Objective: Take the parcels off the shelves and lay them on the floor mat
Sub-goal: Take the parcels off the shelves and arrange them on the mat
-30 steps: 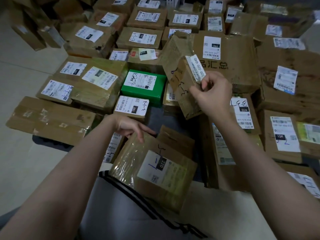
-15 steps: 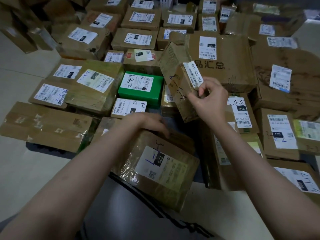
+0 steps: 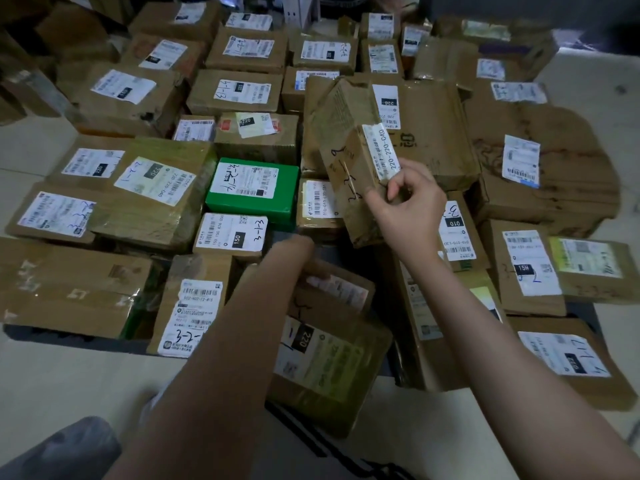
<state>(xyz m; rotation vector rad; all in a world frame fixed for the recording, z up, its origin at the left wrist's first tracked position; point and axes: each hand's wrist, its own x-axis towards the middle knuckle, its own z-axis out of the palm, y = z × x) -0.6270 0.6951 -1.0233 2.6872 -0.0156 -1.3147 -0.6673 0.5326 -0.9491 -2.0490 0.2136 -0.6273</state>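
Slippage looks the likely risk, since the right hand (image 3: 408, 209) pinches only the low corner of the tilted parcel (image 3: 346, 157) above the crowded floor mat (image 3: 69, 336), while the left hand (image 3: 296, 252), its grip hidden, lies over the taped parcel (image 3: 329, 355) at the mat's near edge.

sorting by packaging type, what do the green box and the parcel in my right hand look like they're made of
Green box: probably hard plastic, possibly coated card; its smooth faces and rounded edges catch light. Parcel pinched by the right hand: brown cardboard, likely corrugated, matte and creased, with shiny clear tape and a white paper label.
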